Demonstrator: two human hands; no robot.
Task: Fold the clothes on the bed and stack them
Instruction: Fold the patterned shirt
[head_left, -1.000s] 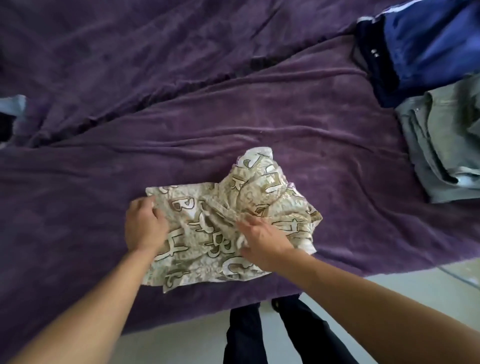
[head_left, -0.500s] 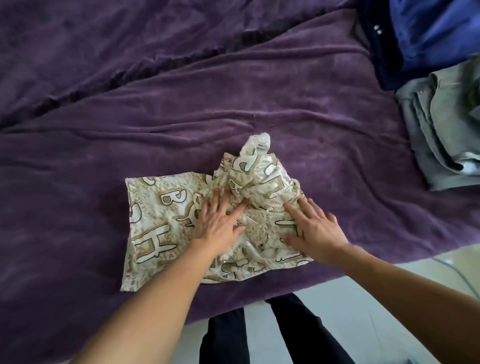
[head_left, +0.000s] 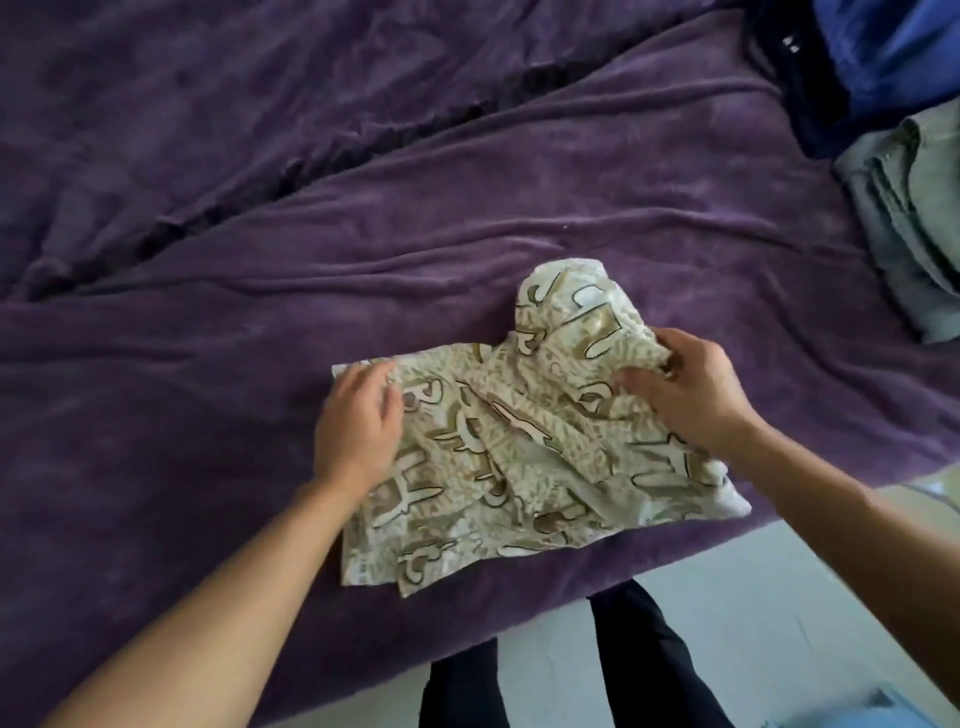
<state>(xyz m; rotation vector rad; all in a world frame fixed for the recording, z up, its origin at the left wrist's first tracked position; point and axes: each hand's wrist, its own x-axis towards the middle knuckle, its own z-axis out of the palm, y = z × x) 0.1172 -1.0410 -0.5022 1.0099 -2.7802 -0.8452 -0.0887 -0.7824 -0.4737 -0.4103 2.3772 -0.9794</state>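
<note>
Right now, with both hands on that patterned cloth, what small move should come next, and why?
Probably the right hand should draw the bunched part it grips outward and lay it flat. The patterned cloth is heaped and creased on that side, while the left hand rests flat on the smoother left edge, pinning it to the purple blanket.

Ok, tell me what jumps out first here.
A cream garment printed with brown letters lies near the purple blanket's front edge. The left hand rests on its left side while the right hand grips a bunched part. Grey clothes and a blue garment lie far right.
</note>
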